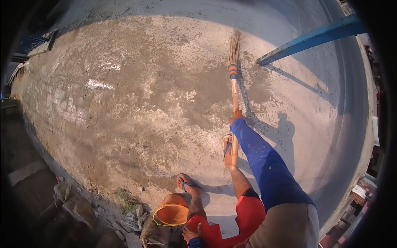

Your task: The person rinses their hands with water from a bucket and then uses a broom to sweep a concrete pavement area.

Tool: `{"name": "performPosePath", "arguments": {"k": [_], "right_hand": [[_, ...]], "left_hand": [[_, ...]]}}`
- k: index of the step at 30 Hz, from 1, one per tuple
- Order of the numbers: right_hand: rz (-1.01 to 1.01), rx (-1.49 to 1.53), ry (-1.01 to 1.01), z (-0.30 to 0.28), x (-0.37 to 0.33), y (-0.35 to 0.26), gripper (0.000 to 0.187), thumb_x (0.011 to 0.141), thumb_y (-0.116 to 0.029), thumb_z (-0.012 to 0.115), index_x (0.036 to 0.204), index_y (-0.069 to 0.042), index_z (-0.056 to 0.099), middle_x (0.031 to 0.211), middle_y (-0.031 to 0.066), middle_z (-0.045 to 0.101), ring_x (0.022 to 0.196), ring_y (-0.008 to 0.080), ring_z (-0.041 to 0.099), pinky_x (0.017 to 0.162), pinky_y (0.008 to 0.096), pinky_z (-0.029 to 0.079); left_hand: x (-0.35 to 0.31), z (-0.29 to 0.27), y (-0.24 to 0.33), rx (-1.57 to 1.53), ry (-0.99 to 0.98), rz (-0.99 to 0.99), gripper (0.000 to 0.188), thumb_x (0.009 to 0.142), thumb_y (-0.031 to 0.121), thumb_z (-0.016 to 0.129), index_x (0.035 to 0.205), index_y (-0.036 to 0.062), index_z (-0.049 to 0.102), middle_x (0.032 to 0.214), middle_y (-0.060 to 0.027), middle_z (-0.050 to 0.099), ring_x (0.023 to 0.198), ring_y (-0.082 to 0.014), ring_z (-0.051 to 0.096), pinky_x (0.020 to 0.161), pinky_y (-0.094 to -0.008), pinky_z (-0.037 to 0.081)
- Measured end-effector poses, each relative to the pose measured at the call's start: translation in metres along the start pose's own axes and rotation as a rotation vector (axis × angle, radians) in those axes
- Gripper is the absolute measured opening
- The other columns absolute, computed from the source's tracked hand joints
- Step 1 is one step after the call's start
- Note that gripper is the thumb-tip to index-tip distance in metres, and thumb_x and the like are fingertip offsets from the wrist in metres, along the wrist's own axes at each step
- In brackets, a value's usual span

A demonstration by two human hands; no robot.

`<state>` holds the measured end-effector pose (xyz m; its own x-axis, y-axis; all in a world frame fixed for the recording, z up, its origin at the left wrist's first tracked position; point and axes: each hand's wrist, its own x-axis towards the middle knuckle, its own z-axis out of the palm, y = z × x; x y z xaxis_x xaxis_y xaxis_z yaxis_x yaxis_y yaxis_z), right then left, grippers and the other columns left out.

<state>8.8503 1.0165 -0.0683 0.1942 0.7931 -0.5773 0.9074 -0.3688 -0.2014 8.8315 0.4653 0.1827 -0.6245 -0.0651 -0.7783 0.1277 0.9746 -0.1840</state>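
My right hand [236,117] is wrapped round the wooden handle of a broom [234,93], partway along its length. The broom points away from me, its stiff tan bristles on the ground at the far end, below an orange and blue binding. The handle's near end reaches past my sandalled right foot. My left hand [192,232] lies against my leg beside the red shorts, fingers stretched out and nothing visible in them. An orange bucket [171,213] stands just left of that leg; its inside looks empty.
Damp, patchy concrete [140,103] spreads ahead and to the left, with shiny wet spots. A blue metal post [310,39] rises at the right of the bristles. Rubble [78,206] and a green weed [125,201] line the near left edge. A road runs along the right.
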Motion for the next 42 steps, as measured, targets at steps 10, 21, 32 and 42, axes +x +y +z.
{"name": "performPosePath", "arguments": {"k": [10,21,32,42], "right_hand": [[-0.208,-0.183,-0.142,-0.237,-0.029,0.153,0.046,0.073,-0.013,0.061,0.112,-0.005,0.039,0.084,0.0297,0.060,0.081,0.0448,0.061,0.069,0.0504,0.050],[-0.103,0.035,-0.017,-0.119,0.204,0.007,0.051,0.077,-0.010,0.061,0.120,0.001,0.037,0.097,0.0287,0.060,0.093,0.0405,0.062,0.076,0.0434,0.052],[-0.363,-0.086,-0.374,-0.196,0.003,0.081,0.048,0.076,-0.014,0.062,0.116,-0.006,0.036,0.084,0.0295,0.061,0.081,0.0445,0.062,0.067,0.0489,0.051],[-0.221,-0.224,-0.375,-0.149,-0.004,0.132,0.045,0.076,-0.014,0.062,0.111,-0.001,0.037,0.088,0.0285,0.061,0.087,0.0412,0.062,0.075,0.0460,0.052]], "left_hand": [[-0.038,-0.016,0.136,0.146,-0.078,-0.056,0.101,0.062,0.067,0.067,0.132,0.0008,0.037,0.128,-0.0213,0.048,0.118,-0.0376,0.046,0.098,-0.0467,0.038],[-0.010,0.008,0.198,0.211,-0.074,-0.010,0.099,0.064,0.066,0.067,0.132,0.0001,0.037,0.127,-0.0215,0.048,0.118,-0.0368,0.046,0.098,-0.0454,0.039],[-0.026,-0.001,0.213,0.172,-0.065,-0.005,0.098,0.065,0.065,0.067,0.131,-0.0006,0.037,0.127,-0.0217,0.048,0.118,-0.0360,0.047,0.098,-0.0441,0.039],[-0.043,0.036,0.166,0.001,-0.109,0.112,0.097,0.067,0.064,0.067,0.131,-0.0012,0.037,0.127,-0.0219,0.049,0.118,-0.0354,0.047,0.098,-0.0429,0.039]]}}
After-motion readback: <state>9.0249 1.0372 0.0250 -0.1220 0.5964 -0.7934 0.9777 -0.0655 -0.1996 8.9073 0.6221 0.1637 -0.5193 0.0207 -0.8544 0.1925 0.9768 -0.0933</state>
